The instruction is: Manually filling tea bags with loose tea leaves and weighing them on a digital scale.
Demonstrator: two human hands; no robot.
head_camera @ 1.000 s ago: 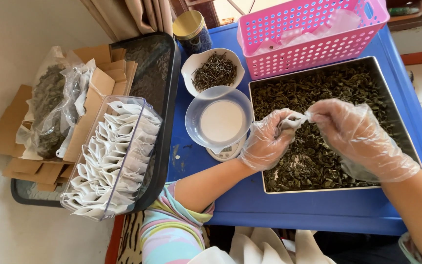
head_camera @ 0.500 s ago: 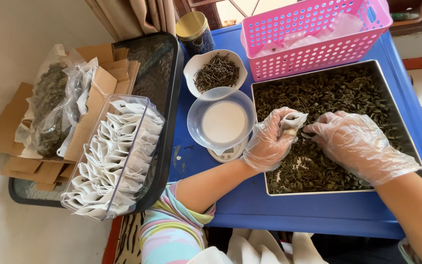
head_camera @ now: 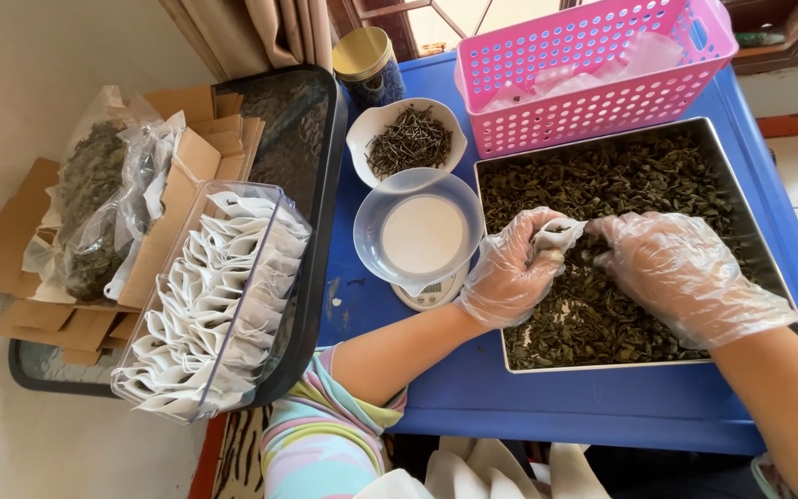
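Head view showed both hands working over the metal tray (head_camera: 768, 268) of dried green leaves (head_camera: 602, 185) on the blue table (head_camera: 602, 407). Both hands wore thin clear gloves. The left hand (head_camera: 510, 277) was curled around a small white filter bag (head_camera: 558, 235), pinching it with its mouth turned toward the right hand. The right hand (head_camera: 671, 273) lay palm down on the leaves, fingers bent and gathered at the bag's opening; whether it gripped leaves could not be told.

Judged from this frame, good execution called for the following:
1. Hold the bag mouth open and directly over the tray, so spilled leaf falls back in.
2. Feed small pinches, since the opening looked narrow.
3. Keep the glove film clear of the mouth.

The digital scale (head_camera: 429, 292), carrying a clear bowl (head_camera: 417, 231), stood just left of the tray, near the left hand. A white dish of dark twigs (head_camera: 408, 139) sat behind it, and a pink basket (head_camera: 593, 65) stood behind the tray. A clear bin of white bags (head_camera: 214, 296) rested well to the left.
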